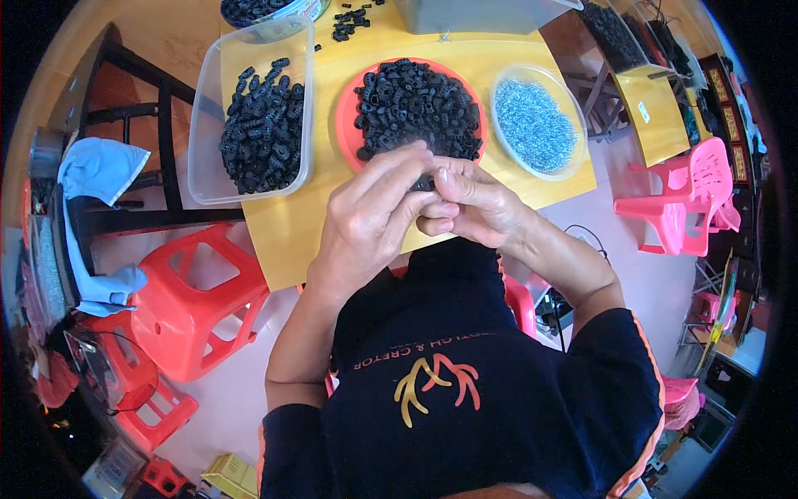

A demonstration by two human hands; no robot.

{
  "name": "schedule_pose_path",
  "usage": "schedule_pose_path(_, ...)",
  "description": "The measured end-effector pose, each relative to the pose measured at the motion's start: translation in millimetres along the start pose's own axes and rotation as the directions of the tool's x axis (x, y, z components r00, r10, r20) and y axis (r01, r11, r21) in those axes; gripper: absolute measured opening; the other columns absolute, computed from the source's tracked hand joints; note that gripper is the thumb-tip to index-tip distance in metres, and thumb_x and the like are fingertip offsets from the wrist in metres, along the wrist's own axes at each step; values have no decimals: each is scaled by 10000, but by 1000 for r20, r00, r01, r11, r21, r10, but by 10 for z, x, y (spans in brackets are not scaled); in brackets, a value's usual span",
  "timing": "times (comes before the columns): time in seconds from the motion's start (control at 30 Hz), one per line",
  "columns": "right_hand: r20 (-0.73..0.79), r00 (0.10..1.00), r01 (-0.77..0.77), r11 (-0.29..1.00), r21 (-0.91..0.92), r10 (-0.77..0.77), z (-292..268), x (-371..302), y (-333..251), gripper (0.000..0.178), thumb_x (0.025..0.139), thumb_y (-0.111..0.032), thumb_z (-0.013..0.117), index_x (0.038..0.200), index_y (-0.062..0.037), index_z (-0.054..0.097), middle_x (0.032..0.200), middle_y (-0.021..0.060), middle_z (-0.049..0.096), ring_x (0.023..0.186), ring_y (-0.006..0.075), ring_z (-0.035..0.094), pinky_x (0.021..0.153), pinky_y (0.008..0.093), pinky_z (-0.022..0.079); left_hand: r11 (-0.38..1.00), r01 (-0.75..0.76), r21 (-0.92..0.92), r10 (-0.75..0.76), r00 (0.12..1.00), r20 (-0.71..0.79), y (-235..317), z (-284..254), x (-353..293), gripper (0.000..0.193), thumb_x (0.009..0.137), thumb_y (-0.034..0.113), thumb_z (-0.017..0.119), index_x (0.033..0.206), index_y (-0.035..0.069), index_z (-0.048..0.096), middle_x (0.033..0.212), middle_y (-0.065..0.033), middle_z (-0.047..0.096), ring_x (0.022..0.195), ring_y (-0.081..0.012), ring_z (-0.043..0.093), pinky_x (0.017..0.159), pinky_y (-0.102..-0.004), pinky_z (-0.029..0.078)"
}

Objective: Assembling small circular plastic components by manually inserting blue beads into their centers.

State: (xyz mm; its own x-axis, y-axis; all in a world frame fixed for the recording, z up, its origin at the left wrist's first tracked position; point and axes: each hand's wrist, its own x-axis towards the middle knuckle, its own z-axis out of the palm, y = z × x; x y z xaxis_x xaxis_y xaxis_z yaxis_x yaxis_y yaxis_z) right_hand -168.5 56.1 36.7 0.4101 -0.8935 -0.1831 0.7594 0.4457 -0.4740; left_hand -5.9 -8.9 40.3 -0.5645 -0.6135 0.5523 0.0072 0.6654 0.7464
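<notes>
My left hand [370, 208] and my right hand [475, 200] meet over the near edge of a yellow table [274, 241]. Between their fingertips is a small black plastic part [424, 182], mostly covered by the fingers. Just beyond the hands, a red round tray [346, 125] carries a heap of small black plastic parts [416, 100]. To the left stands a clear rectangular tub [206, 166] with more black parts [264, 133]. On the right, a clear round dish [573, 166] holds many tiny, shiny bluish pieces [536, 125].
At the far edge are a grey bin [482, 17], a round container of black parts [253, 8] and loose black parts [351, 23]. Red stools [195, 299] stand at the left, beside a dark metal frame [166, 141]. Pink chairs [682, 200] are on the right.
</notes>
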Motion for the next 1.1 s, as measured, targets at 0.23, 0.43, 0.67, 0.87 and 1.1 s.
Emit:
schedule_pose_path(0.23,-10,998,-56,998,-38,56,-18,-36,-46,226,939,-286,605,1053,-101,541,760,-79,384,606,26,325,541,191,300,999,-44,6,44,998,39,-62,-2,-3,277,761,-30,677,1030,-53,615,1048,-206,639,969,-344,652,788,-375,548)
schedule_pose_path(0.43,-48,997,-67,998,-18,66,32,-81,-79,260,952,-343,575,1028,-95,554,795,-54,445,630,37,385,534,211,377,998,-44,-40,47,996,77,-9,-18,99,248,768,-34,659,1013,-53,626,1036,-196,638,980,-334,646,802,-380,540)
schedule_pose_path(0.67,5,1000,-24,999,47,24,-38,-108,31,308,971,-407,506,976,-104,564,787,-48,436,637,51,392,537,223,386,1000,-11,5,10,983,184,60,-57,83,220,793,13,655,1004,-49,639,1048,-188,642,995,-313,640,817,-363,527)
schedule_pose_path(0.87,-25,998,54,997,50,-53,62,-127,95,256,990,-359,488,964,-109,536,758,-59,398,609,45,348,558,219,351,1000,13,14,-16,982,187,73,-41,90,221,801,43,664,1006,-35,637,1040,-191,643,920,-323,658,778,-358,533)
schedule_pose_path(1.1,-39,999,-35,993,-109,31,-1,-128,45,538,960,-548,416,1070,-46,574,787,-24,460,588,55,387,535,217,394,995,100,-19,-92,960,265,47,-133,105,232,801,55,669,1022,-9,639,1031,-157,650,935,-317,648,800,-373,520)
